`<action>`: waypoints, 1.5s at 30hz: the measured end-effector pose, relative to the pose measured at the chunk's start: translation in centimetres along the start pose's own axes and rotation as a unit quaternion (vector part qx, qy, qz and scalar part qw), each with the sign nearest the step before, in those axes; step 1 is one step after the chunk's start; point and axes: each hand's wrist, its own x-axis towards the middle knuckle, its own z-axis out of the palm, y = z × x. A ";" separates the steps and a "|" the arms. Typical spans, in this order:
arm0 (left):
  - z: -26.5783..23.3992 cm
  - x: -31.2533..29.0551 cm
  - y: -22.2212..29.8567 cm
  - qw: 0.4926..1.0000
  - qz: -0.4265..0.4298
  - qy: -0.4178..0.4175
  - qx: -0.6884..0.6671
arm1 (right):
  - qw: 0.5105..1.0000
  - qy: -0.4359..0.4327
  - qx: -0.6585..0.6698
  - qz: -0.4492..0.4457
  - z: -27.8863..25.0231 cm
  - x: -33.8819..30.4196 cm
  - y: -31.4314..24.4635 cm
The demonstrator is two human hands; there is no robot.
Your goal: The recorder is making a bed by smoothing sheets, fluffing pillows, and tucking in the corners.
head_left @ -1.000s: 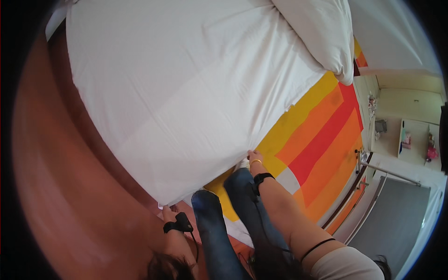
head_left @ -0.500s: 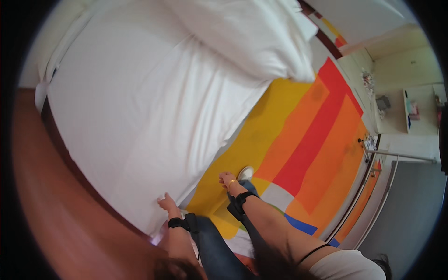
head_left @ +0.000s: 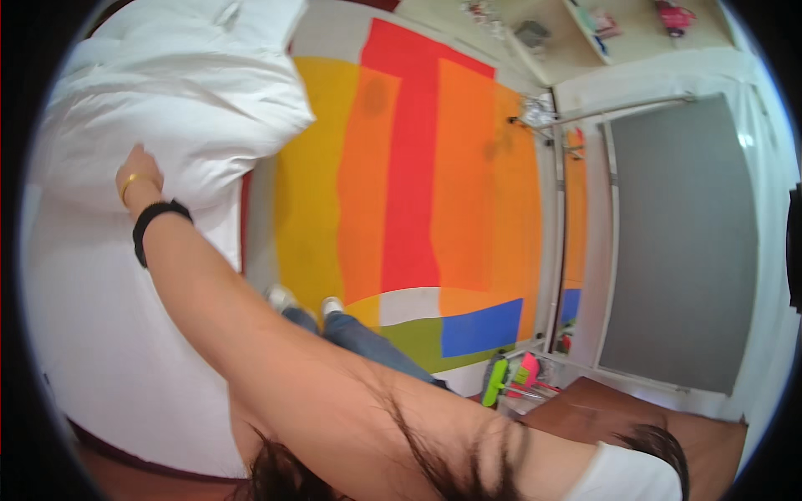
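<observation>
My right hand (head_left: 139,174), with a gold bracelet and a black wrist strap, reaches across to the left over the bed. Its fingers are curled closed at the near part of a bunched white duvet (head_left: 192,108). The duvet lies rumpled over the far end of the bed, one corner sticking out past the right side. Below it a smooth white sheet (head_left: 125,317) covers the mattress. My left hand is out of sight; only a little skin shows beneath my right arm.
A mat with yellow, orange and red blocks (head_left: 409,175) covers the floor right of the bed. Farther right stand a grey panel (head_left: 681,250) in a metal frame, a green brush (head_left: 494,382) and a brown tabletop (head_left: 635,417). Shelves (head_left: 576,33) line the far right.
The view has swung to the right. My right hand has gone from beside the bed to the duvet. My left hand, earlier at the sheet's near edge, has left the view.
</observation>
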 end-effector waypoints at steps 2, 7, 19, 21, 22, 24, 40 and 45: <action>5.8 -5.2 -11.2 0.997 0.047 -0.048 0.036 | 0.998 -0.021 -0.034 0.041 0.0 5.2 1.5; 9.5 -2.7 -22.5 0.981 0.154 -0.012 0.117 | 0.921 0.112 -0.294 -0.231 2.3 14.9 12.0; -4.0 3.2 -16.2 0.995 -0.067 0.026 -0.072 | 0.907 0.127 -0.321 -0.241 -0.4 18.4 7.4; -4.9 4.7 -18.2 0.990 -0.084 0.030 -0.113 | 0.894 0.124 -0.322 -0.287 1.3 21.3 6.7; -5.0 5.2 -18.2 0.990 -0.085 0.025 -0.114 | 0.890 0.119 -0.333 -0.289 1.6 22.9 6.2; -5.5 5.8 -17.6 0.973 -0.091 0.015 -0.211 | 0.876 0.121 -0.392 -0.255 2.3 25.8 4.8; -15.9 4.6 -2.4 0.950 -0.038 0.186 -0.247 | 0.746 -0.469 -0.228 -0.414 13.7 6.6 4.5; -14.6 6.7 -5.8 0.937 -0.092 0.293 -0.165 | 0.805 -0.330 -0.172 -0.462 11.4 11.9 2.2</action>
